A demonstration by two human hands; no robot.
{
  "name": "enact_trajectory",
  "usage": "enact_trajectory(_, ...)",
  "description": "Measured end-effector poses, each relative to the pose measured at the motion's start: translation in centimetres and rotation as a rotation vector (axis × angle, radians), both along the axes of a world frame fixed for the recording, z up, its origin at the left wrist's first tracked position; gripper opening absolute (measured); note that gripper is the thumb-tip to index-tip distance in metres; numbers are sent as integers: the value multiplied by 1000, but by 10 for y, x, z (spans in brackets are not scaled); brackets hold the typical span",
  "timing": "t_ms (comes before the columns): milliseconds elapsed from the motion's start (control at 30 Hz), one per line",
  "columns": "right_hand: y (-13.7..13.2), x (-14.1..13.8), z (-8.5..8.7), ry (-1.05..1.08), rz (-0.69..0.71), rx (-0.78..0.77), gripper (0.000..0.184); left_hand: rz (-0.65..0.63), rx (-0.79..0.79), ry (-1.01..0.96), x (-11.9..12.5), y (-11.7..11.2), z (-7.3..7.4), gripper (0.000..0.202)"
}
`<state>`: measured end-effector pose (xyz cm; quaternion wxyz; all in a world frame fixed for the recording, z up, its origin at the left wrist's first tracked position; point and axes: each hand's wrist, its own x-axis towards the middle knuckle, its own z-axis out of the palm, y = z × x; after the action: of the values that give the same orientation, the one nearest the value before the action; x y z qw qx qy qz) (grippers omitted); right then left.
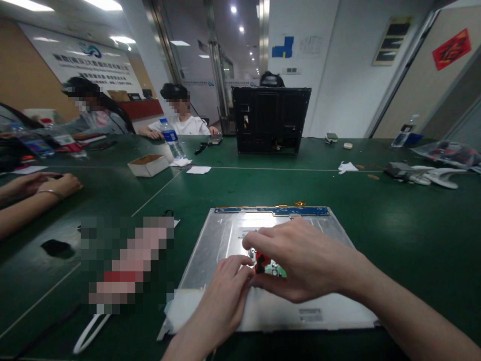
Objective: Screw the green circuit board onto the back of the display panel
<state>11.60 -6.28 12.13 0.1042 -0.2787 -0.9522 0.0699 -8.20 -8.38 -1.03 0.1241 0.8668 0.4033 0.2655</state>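
A flat silver display panel (199,250) lies face down on the green table, with a narrow blue circuit board (263,211) along its far edge. Over its middle, my right hand (296,255) curls its fingers and thumb around a small red-and-black tool (260,261), mostly hidden by the fingers. Just behind the tool shows part of a green circuit board (276,269). My left hand (229,291) rests on the panel, its fingertips drawn together against the tool's lower left side. What lies between those fingertips is hidden.
Left of the panel lies a blurred-out pinkish item (131,265) with a white loop. Another person's hands (56,188) rest at the far left. Farther back are an open carton (148,165), a water bottle (172,138) and an upright black display cabinet (270,120). White gloves (432,175) lie at right.
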Motion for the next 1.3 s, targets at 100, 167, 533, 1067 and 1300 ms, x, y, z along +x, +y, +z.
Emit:
enact_trajectory(100,0,-1,-1,-10,-37,29,13,-16,-4,-8,0,0,-1,23)
enact_trajectory(167,0,-1,-1,-9,-45,42,8,-28,-7,0,-1,1,-2,22)
enact_trajectory(533,-1,-1,-1,-3,-49,28,11,-10,5,7,0,0,-2,22)
enact_trajectory(1067,0,0,0,17,-9,29,18,-13,-18,5,0,0,-1,23)
enact_trajectory(1300,1,-1,-1,0,-44,35,14,-25,-7,1,0,0,-1,22)
